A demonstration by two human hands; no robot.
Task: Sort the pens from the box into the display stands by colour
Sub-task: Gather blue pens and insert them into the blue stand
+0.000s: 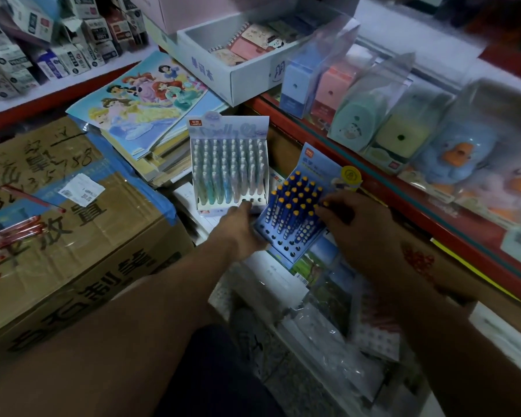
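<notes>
- The fingers of the right hand are curled in a pinch on a yellow-topped pen at the right edge of the blue stand. Whether the pen is seated in its hole I cannot tell.
- The left hand lies back up between the two stands, against the blue stand's left edge. Its fingertips are hidden, so I cannot tell whether it grips the stand or only steadies it.
- Progress, as I judge it: the blue stand carries blue pens in its back rows, while the near rows show empty holes, so it is partly filled.
- The pastel stand just beside it looks almost full, with a few holes open at its front right.
- Red pens lie loose on the cardboard carton well to the left, not yet in any stand.
- Both forearms reach forward and down, the right hand turned inward over the blue stand.
</notes>
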